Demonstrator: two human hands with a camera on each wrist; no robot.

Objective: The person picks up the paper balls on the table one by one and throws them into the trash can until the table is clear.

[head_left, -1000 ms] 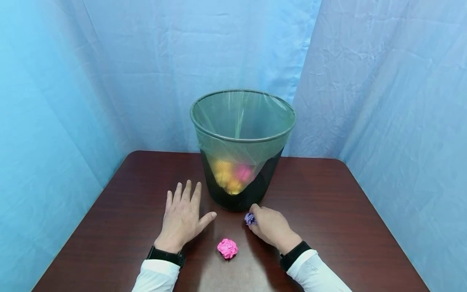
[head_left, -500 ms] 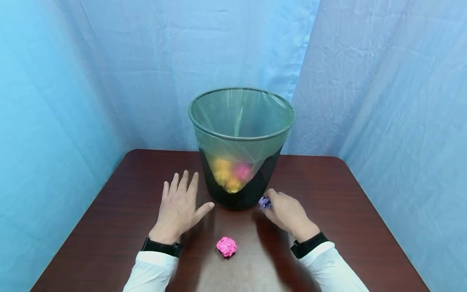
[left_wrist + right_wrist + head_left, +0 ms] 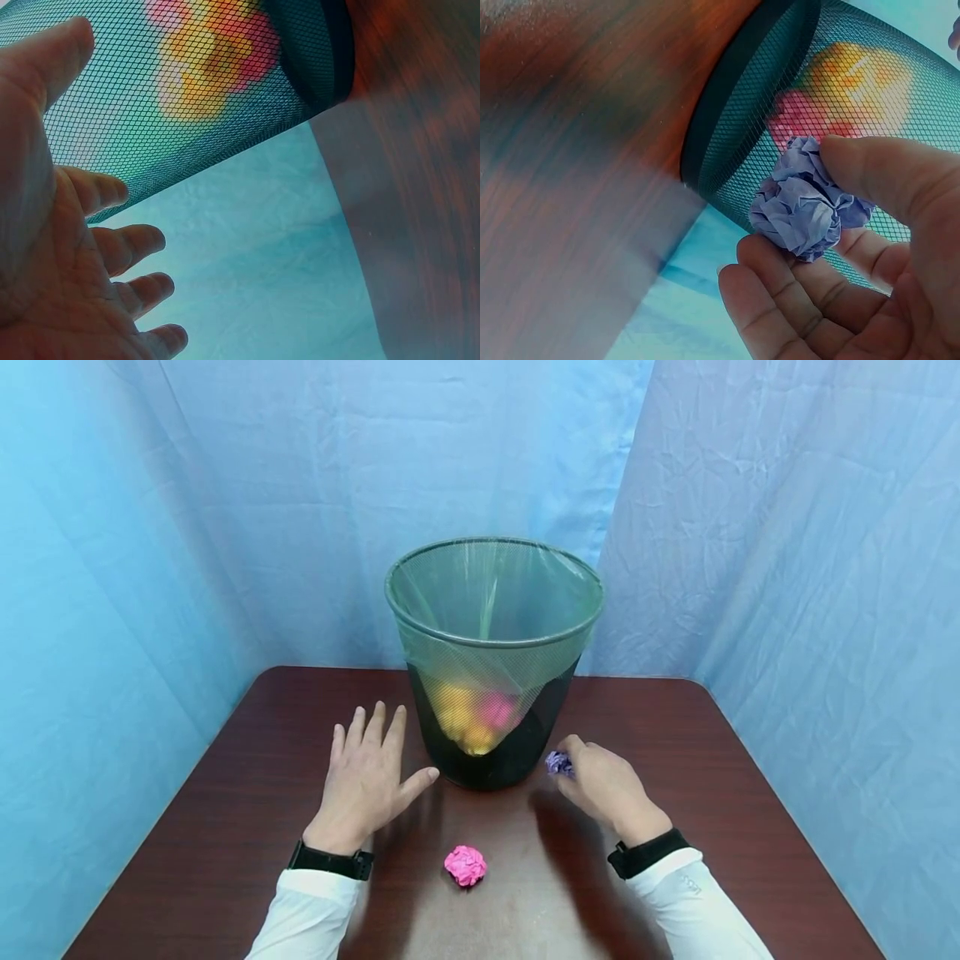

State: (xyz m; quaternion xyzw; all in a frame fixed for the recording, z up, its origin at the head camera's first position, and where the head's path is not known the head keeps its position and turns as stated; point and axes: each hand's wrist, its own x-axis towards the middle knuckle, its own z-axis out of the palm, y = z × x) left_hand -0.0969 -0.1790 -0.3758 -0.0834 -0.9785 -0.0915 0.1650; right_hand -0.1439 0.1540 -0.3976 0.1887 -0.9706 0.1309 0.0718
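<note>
Between thumb and fingers, my right hand (image 3: pixel 606 787) pinches a crumpled purple paper ball (image 3: pixel 801 204), just right of the bin's lower side. My left hand (image 3: pixel 363 789) is spread with straight fingers, palm down, left of the bin and holding nothing. The black mesh wastebasket (image 3: pixel 551 706) stands upright between and beyond both hands, lined with a thin green plastic bag (image 3: pixel 450 602). Through the mesh show yellow paper balls (image 3: pixel 459 714) and a pink one (image 3: pixel 497 710). A crumpled pink paper ball (image 3: pixel 466 866) lies on the table in front of the bin, between my forearms.
The dark reddish-brown wooden table (image 3: pixel 300 710) has rounded far corners. Light blue cloth (image 3: pixel 300 510) hangs behind it and along both sides. A black band (image 3: pixel 648 853) sits on each wrist, above white sleeves.
My right hand has moved right and away from me, carrying the purple paper ball from the bin's front to its right side. The left hand has shifted slightly forward.
</note>
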